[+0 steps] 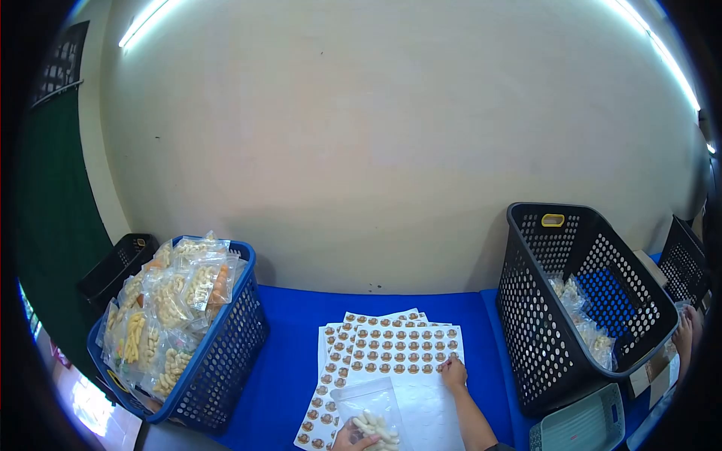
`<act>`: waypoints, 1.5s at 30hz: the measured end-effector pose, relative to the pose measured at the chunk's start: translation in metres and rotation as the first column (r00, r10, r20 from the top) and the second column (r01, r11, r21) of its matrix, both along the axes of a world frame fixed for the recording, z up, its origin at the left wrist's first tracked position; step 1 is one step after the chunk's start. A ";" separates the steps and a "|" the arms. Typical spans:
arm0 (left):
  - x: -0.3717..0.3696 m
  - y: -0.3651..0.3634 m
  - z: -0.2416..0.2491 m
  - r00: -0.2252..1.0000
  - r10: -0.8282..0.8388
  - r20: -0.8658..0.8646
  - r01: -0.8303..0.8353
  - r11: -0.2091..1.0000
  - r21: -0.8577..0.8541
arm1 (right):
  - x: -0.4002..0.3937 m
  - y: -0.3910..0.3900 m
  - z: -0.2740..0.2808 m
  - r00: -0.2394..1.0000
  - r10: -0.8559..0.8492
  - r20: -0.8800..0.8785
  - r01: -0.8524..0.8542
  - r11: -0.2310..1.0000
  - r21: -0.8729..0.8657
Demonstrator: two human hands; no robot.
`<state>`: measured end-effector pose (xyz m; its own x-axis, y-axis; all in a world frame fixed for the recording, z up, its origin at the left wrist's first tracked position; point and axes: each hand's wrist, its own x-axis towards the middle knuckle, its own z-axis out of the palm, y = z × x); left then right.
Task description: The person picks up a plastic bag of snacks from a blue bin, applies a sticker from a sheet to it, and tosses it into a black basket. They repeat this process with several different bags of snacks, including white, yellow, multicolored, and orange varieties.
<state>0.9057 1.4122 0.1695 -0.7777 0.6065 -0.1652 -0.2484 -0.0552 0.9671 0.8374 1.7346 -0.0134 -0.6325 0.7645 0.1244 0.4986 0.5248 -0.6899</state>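
A clear plastic bag [368,406] with pale, finger-shaped pieces lies over the lower part of the sticker sheets. My left hand [356,438] holds its bottom left part, with the fingers on the bag. At the right edge of the top sticker sheet [406,347], my right hand [453,371] has its fingers pinched together by the last round brown sticker of the lowest row. Whether a sticker is between those fingertips is too small to tell. Below that row the sheet is bare white backing. More sticker sheets lie fanned out underneath, on the blue cloth.
On the left stands a blue basket [252,316] heaped with filled bags, a black crate [113,267] behind it. A tall black basket [526,338] with a few bags stands on the right, beside a grey-green tray [579,421]. Another person's hand [683,338] is at the far right.
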 end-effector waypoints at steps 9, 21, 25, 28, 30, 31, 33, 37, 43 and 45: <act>-0.003 0.015 0.007 0.990 0.128 0.060 -0.127 0.992 -0.018 | 0.069 -0.025 0.076 0.683 -0.303 -0.664 -0.692 0.023 -0.722; 0.008 0.025 -0.001 0.997 0.037 0.069 -0.045 0.992 0.116 | 0.143 -0.129 0.207 0.651 0.246 -0.718 -0.745 0.386 -0.544; 0.015 0.019 0.001 0.999 -0.031 -0.027 0.033 0.997 0.076 | 0.143 -0.140 0.205 0.603 0.393 -0.695 -0.795 0.370 -0.481; 0.016 0.018 -0.005 0.998 -0.059 -0.038 0.064 0.990 0.128 | 0.144 -0.140 0.203 0.545 0.486 -0.683 -0.837 0.356 -0.415; 0.016 0.021 0.003 0.995 -0.081 -0.058 0.086 0.991 0.099 | 0.145 -0.139 0.205 0.542 0.578 -0.610 -0.839 0.414 -0.354; 0.016 0.021 0.003 0.996 -0.068 -0.053 0.073 0.993 0.094 | 0.145 -0.140 0.205 0.538 0.582 -0.610 -0.842 0.402 -0.359; 0.015 0.023 -0.001 0.991 -0.080 -0.111 0.087 0.994 0.066 | 0.145 -0.139 0.204 0.568 0.580 -0.584 -0.823 0.423 -0.379; 0.014 0.019 -0.009 0.991 -0.107 -0.074 0.111 0.993 0.043 | 0.147 -0.139 0.208 0.562 0.618 -0.550 -0.827 0.410 -0.385; 0.017 0.028 0.002 1.000 -0.025 0.009 0.025 0.999 0.023 | 0.147 -0.138 0.203 0.554 0.714 -0.428 -0.830 0.513 -0.221; 0.019 0.028 -0.002 0.988 0.046 -0.147 -0.054 0.997 -0.050 | 0.144 -0.146 0.200 0.645 0.544 -0.536 -0.719 0.669 -0.185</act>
